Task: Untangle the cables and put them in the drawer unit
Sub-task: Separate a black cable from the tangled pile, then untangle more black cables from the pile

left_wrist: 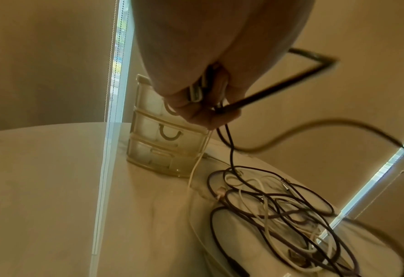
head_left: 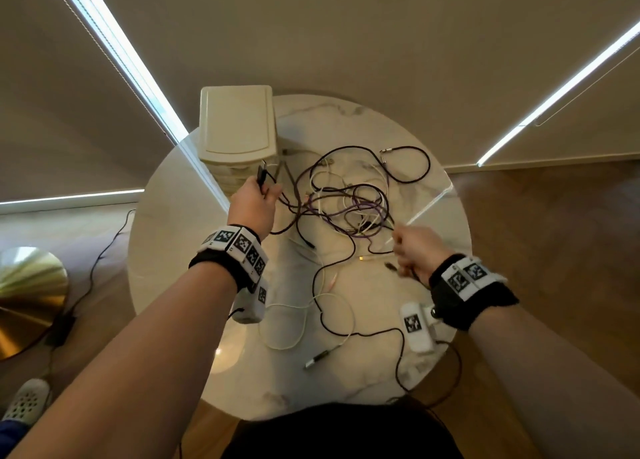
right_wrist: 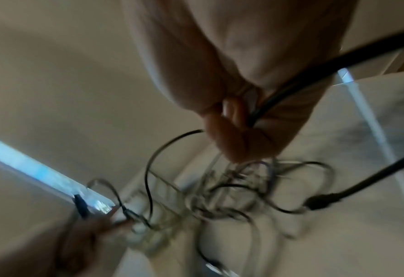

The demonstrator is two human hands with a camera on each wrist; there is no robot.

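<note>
A tangle of black, white and purple cables [head_left: 349, 202] lies on the round marble table [head_left: 166, 237]. My left hand [head_left: 254, 200] is raised in front of the cream drawer unit [head_left: 237, 126] and grips a black cable with its plug sticking up [head_left: 261, 174]; in the left wrist view that hand [left_wrist: 203, 105] holds a metal plug, a black cable and a white one. On the right, my right hand [head_left: 415, 251] pinches a black cable [right_wrist: 291, 88] pulled out of the tangle [right_wrist: 232, 187]. The unit's drawers [left_wrist: 163, 135] are closed.
Loose white and black cable loops [head_left: 304, 320] trail toward the table's near edge, ending in a silver plug [head_left: 317, 358]. A gold lamp base [head_left: 27, 296] and its black cord sit on the wooden floor at left. Roller blinds hang behind the table.
</note>
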